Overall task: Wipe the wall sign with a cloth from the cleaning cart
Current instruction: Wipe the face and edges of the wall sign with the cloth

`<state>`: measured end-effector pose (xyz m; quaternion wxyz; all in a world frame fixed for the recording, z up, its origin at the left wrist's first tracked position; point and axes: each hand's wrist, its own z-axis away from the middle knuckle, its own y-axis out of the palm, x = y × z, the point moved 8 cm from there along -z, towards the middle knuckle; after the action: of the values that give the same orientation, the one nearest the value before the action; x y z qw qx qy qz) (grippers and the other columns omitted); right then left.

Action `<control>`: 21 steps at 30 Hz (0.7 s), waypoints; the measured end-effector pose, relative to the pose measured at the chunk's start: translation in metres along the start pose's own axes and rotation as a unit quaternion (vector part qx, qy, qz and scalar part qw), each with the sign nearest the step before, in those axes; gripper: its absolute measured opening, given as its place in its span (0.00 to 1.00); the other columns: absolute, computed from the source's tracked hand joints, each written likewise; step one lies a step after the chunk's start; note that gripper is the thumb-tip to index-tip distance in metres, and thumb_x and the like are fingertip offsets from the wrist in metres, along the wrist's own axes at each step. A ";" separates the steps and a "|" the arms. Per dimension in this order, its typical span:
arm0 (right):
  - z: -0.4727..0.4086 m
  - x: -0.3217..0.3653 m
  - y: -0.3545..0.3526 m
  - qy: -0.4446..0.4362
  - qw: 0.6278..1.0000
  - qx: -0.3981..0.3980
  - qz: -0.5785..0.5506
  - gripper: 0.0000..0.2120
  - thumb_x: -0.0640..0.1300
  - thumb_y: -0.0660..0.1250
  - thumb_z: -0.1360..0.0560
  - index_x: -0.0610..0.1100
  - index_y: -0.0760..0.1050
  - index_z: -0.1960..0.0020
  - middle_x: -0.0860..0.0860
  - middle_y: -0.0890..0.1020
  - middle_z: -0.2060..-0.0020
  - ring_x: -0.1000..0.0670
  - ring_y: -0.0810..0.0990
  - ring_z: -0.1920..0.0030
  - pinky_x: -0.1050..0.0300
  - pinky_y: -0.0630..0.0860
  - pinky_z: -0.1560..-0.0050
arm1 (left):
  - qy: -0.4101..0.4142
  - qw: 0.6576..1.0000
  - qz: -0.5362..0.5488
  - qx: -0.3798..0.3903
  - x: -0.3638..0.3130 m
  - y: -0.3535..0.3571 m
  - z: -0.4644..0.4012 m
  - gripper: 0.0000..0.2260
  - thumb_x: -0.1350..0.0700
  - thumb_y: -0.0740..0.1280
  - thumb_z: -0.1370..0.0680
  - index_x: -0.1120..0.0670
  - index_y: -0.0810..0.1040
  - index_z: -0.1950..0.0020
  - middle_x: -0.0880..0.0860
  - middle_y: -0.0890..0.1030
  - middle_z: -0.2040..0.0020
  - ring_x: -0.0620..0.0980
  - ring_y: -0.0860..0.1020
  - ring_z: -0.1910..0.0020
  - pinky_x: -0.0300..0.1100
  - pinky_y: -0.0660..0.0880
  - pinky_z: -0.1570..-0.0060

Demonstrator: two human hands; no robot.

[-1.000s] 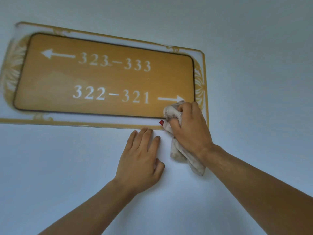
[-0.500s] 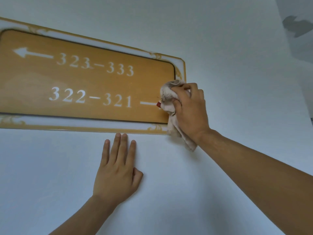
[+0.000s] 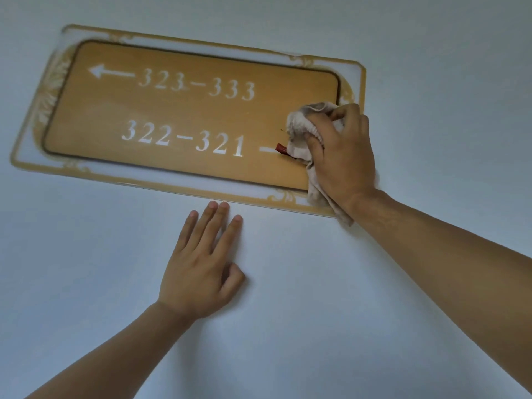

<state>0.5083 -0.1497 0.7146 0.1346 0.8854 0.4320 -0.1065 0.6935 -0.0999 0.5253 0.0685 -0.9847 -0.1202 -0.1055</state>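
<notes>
A gold wall sign (image 3: 184,116) with white room numbers, arrows and an ornate clear border hangs on the pale wall. My right hand (image 3: 344,156) is shut on a bunched beige cloth (image 3: 302,131) and presses it against the sign's right end, covering the lower arrow's head. A small red tag sticks out of the cloth at its left. A loose tail of the cloth hangs below my wrist past the sign's bottom edge. My left hand (image 3: 201,263) lies flat on the wall just under the sign, fingers together and holding nothing.
Plain pale wall (image 3: 417,67) surrounds the sign on every side. No cart or other object is in sight.
My right hand has carried the cloth up from the sign's bottom right corner onto the right end of its gold face. The left hand stays flat below the sign. The view has shifted.
</notes>
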 end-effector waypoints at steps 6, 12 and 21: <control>-0.040 0.005 0.012 -0.063 0.998 -0.025 0.006 0.16 0.46 0.64 0.21 0.47 0.75 0.34 0.42 0.72 0.41 0.43 0.71 0.43 0.53 0.72 0.43 | 0.008 0.999 0.028 -0.042 0.003 -0.003 0.004 0.31 0.54 0.60 0.27 0.58 0.67 0.23 0.58 0.62 0.20 0.58 0.58 0.20 0.64 0.60 0.26; -0.122 -0.044 0.008 0.027 0.996 -0.032 0.084 0.18 0.52 0.59 0.19 0.46 0.72 0.33 0.42 0.70 0.37 0.39 0.69 0.39 0.44 0.71 0.41 | 0.017 0.997 0.042 -0.067 0.006 -0.006 0.001 0.30 0.55 0.61 0.28 0.59 0.71 0.26 0.58 0.64 0.21 0.57 0.61 0.21 0.64 0.63 0.28; -0.133 -0.057 0.036 0.060 0.987 0.000 0.152 0.28 0.58 0.48 0.21 0.41 0.71 0.33 0.39 0.75 0.38 0.34 0.68 0.38 0.39 0.68 0.43 | 0.002 0.997 0.042 -0.064 0.009 -0.007 0.002 0.29 0.55 0.62 0.28 0.59 0.73 0.27 0.59 0.67 0.23 0.57 0.62 0.21 0.62 0.62 0.26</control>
<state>0.5117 -0.1692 0.8622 0.1233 0.9454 0.2999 -0.0317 0.7011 -0.0903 0.5258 0.0097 -0.9911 -0.0711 -0.1117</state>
